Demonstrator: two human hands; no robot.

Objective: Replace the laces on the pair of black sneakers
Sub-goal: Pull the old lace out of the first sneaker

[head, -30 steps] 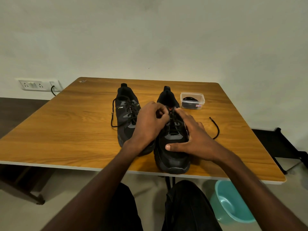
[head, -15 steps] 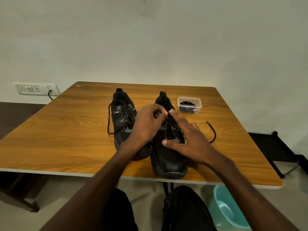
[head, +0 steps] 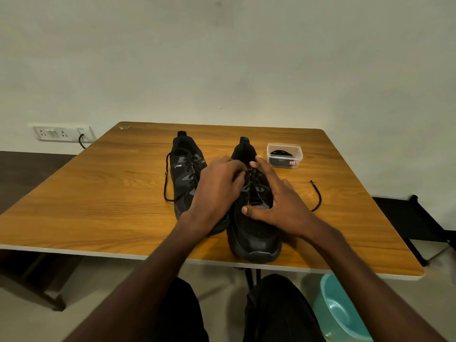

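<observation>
We see two black sneakers standing side by side on a wooden table (head: 98, 208), toes toward the near edge, and we take the right sneaker (head: 254, 233) as our landmark, since both hands work over it. The left hand (head: 217, 191) reaches in from the landmark's left side, its fingers curled over the upper lacing near the tongue; it seems to pinch the black lace (head: 251, 183) there, though the fingertips hide the contact and we cannot be sure. The right hand (head: 276, 201) lies across the landmark's right flank with its fingers spread and fairly straight: the thumb presses on the vamp just below the lowest lace row, and the index fingertip reaches up to the top of the lacing, meeting the left hand's fingertips. So the laced section sits between the two hands, directly under the fingertips. One free lace end (head: 317, 196) trails out from under the right hand onto the table, to the landmark's right. The left sneaker (head: 183, 174) stands just beside the landmark on its left, laced, with a loose loop of lace hanging off its outer side. Beyond the landmark and to its right sits a small clear plastic container (head: 285, 155) (a dark coil of laces lies inside). A teal basin (head: 338, 314) rests on the floor, below the table's near edge.
</observation>
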